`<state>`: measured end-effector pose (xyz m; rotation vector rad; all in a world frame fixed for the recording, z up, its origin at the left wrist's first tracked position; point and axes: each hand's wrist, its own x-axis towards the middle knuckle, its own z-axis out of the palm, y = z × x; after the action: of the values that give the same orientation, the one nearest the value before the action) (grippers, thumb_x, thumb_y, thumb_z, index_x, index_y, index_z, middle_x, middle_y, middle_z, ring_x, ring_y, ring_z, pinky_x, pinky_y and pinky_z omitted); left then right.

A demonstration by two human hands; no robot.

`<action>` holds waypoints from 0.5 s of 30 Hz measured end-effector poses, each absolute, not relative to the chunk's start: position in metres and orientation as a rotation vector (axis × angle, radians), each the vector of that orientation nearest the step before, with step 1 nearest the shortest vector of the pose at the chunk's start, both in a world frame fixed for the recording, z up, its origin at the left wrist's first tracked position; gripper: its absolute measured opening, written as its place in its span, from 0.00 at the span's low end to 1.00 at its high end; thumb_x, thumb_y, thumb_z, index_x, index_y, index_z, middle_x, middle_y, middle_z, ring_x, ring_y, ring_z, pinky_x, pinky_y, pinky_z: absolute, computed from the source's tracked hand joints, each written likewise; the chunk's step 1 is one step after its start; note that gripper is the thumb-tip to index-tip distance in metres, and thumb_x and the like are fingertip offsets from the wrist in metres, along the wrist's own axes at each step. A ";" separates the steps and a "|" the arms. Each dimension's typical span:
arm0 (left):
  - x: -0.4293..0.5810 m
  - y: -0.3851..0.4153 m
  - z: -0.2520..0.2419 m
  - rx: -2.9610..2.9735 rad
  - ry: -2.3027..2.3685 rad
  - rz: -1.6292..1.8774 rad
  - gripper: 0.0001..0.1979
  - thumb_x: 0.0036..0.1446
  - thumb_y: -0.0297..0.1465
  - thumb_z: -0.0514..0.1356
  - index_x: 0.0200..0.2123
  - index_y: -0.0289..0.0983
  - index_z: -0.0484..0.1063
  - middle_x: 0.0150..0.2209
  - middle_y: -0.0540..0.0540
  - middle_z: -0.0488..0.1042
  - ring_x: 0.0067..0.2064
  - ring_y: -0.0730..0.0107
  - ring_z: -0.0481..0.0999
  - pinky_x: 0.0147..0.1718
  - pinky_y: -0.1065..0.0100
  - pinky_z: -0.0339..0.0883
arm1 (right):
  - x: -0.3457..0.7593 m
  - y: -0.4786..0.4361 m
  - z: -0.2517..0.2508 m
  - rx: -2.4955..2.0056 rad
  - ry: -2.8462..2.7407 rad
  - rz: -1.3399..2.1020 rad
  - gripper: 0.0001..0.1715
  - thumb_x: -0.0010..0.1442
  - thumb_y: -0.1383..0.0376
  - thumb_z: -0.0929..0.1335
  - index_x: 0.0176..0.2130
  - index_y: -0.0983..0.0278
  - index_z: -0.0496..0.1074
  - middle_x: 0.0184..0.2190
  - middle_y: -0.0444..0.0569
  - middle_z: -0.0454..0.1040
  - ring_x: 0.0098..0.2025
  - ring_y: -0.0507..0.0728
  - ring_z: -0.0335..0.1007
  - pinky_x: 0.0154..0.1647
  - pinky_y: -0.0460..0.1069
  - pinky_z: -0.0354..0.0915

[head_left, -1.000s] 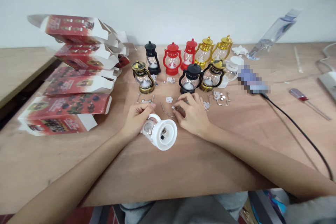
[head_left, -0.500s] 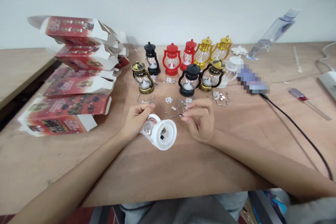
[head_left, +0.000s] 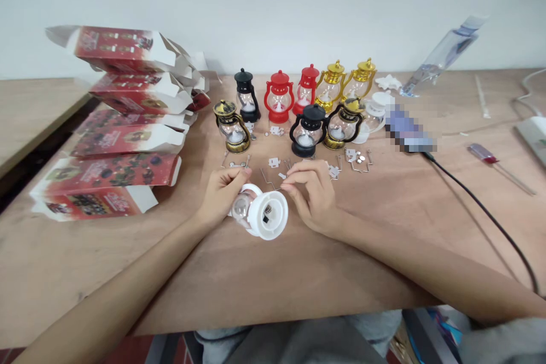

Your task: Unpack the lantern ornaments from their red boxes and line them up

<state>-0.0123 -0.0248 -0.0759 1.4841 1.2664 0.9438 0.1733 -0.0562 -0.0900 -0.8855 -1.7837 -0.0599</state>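
My left hand (head_left: 222, 190) is wrapped round a small white lantern (head_left: 243, 210) with a clear globe, tipped on its side. Its white base (head_left: 279, 216) faces me and to the right; an open hollow there shows a silvery piece and a dark part. Thumb and fingers of my right hand (head_left: 313, 193) are pinched together just right of the base's upper rim, apart from it. At their tips a tiny button cell is mostly hidden now. Beyond the hands lie bent wire handles (head_left: 269, 179), small white plates (head_left: 273, 162) and button cells (head_left: 362, 158).
Several lanterns stand behind: black (head_left: 307, 131), red (head_left: 280, 96), gold (head_left: 330, 86) and bronze (head_left: 232, 128). Red printed boxes (head_left: 115, 182) are piled at left. To the right are a phone (head_left: 409, 128) with a black cable (head_left: 482, 205), a screwdriver (head_left: 484, 153) and a tilted bottle (head_left: 443, 57).
My right hand has moved left, towards the lantern's base, with its fingertips pinched. The base has tilted up slightly in my left hand, which otherwise stays put.
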 end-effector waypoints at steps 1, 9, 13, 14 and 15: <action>-0.012 -0.025 -0.076 1.480 1.267 0.949 0.19 0.50 0.38 0.56 0.11 0.35 0.66 0.12 0.51 0.67 0.16 0.79 0.61 0.16 0.74 0.54 | 0.174 -0.056 -0.089 -0.882 -1.791 -0.034 0.03 0.63 0.69 0.63 0.37 0.61 0.64 0.34 0.48 0.70 0.36 0.55 0.65 0.38 0.52 0.62; -0.012 -0.025 -0.075 1.404 1.251 0.959 0.19 0.48 0.39 0.56 0.10 0.36 0.65 0.12 0.51 0.68 0.15 0.79 0.60 0.16 0.74 0.53 | 0.201 -0.051 -0.088 -0.950 -2.045 0.130 0.03 0.56 0.70 0.65 0.31 0.63 0.65 0.27 0.46 0.70 0.32 0.55 0.60 0.34 0.52 0.55; -0.012 -0.025 -0.075 1.394 1.240 0.969 0.19 0.47 0.39 0.57 0.10 0.35 0.65 0.12 0.51 0.68 0.15 0.79 0.60 0.15 0.75 0.52 | 0.214 -0.053 -0.089 -0.857 -2.331 0.019 0.04 0.52 0.70 0.65 0.31 0.64 0.68 0.28 0.48 0.72 0.35 0.57 0.59 0.35 0.53 0.51; -0.012 -0.025 -0.076 1.394 1.239 0.972 0.19 0.47 0.39 0.57 0.10 0.36 0.64 0.12 0.51 0.68 0.15 0.79 0.60 0.15 0.75 0.52 | 0.216 -0.054 -0.090 -0.854 -2.370 -0.005 0.05 0.53 0.70 0.64 0.32 0.64 0.69 0.29 0.48 0.73 0.36 0.58 0.59 0.36 0.53 0.51; -0.012 -0.025 -0.076 1.393 1.239 0.975 0.19 0.47 0.39 0.57 0.10 0.36 0.63 0.11 0.51 0.68 0.15 0.80 0.60 0.15 0.75 0.52 | 0.217 -0.055 -0.090 -0.861 -2.399 -0.017 0.05 0.53 0.69 0.64 0.33 0.65 0.70 0.30 0.49 0.73 0.36 0.58 0.59 0.36 0.53 0.51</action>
<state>-0.0123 -0.0249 -0.0755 1.3933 1.2392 0.9749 0.2171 -0.0545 -0.0900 -0.8606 -2.3988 -0.0166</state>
